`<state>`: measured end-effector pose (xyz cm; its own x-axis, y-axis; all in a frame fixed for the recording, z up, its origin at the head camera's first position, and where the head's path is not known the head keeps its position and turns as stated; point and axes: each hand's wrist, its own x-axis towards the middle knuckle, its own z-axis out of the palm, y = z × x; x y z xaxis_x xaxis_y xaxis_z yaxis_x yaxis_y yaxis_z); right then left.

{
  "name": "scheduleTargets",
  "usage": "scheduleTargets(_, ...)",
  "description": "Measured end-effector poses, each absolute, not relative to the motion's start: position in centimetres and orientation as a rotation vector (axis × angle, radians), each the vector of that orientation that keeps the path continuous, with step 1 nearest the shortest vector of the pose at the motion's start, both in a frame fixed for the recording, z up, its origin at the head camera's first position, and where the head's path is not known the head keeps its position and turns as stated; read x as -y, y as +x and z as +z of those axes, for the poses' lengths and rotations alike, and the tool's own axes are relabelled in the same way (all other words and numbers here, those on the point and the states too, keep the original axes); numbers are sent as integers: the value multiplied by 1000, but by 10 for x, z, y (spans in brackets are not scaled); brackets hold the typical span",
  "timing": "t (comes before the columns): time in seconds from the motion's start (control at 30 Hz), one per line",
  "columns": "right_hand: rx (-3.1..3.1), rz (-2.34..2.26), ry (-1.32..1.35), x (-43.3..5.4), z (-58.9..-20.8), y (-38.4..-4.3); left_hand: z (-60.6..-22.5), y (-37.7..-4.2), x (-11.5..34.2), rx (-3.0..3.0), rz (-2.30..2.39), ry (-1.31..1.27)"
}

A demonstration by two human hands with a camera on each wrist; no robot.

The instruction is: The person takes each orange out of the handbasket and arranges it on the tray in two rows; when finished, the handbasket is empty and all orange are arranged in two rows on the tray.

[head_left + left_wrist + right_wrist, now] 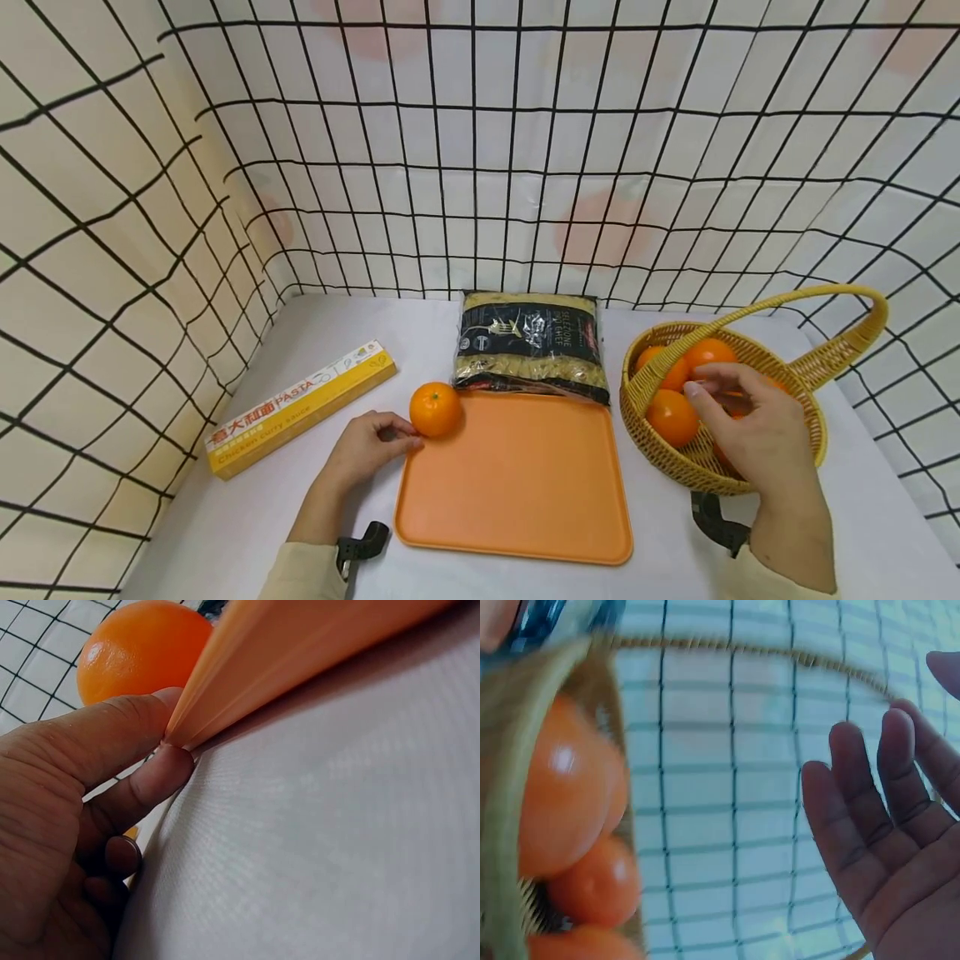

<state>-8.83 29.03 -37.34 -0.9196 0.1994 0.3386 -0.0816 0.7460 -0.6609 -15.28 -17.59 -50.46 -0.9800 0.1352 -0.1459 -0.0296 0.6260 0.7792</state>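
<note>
My left hand (372,451) pinches the left rim of an orange tray (517,479) between thumb and forefinger, as the left wrist view shows closely. One orange (436,410) sits at the tray's upper left corner, just beyond those fingertips. On the right, my right hand (763,429) hovers over a wicker basket (652,450) holding several oranges (672,417). In the right wrist view its fingers (840,802) are extended and slightly bent, with nothing between them. The hand hides part of the basket's contents in the head view.
A black-labelled bag of pasta (531,346) lies against the tray's far edge. To the left is a yellow pasta box (300,408), set at a slant. The basket's tall handle (840,350) arches up at right. Black wire grid (472,150) walls surround the white table (315,317).
</note>
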Motion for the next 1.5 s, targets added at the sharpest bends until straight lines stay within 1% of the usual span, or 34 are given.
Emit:
scheduleTargets(0.13, 2705, 1031, -225, -312, -385, -100, -506, -152, 178, -2662, 1282, 64)
scheduleTargets(0.23, 2854, 1044, -278, -325, -395, -110, -506, -153, 179, -2657, 1287, 60)
scheduleTargets(0.4, 3001, 1126, -252, -337, -408, -121, -506, -155, 178, -2657, 1289, 72)
scheduleTargets(0.53, 3074, 1128, -155, -334, -415, -127, -505, -154, 177, -2659, 1298, 74)
scheduleTargets(0.6, 3114, 1121, -147, -331, -419, -129, -505, -154, 176, -2657, 1298, 68)
scheduleTargets(0.93, 3201, 1154, -210, -324, -427, -133, -505, -154, 175, -2664, 1293, 72)
scheduleTargets(1.2, 3259, 1119, -268, -329, -429, -134, -504, -155, 175, -2649, 1312, 119)
scheduleTargets(1.5, 3297, 1068, -244, -329, -429, -133, -505, -153, 175, -2650, 1299, 69)
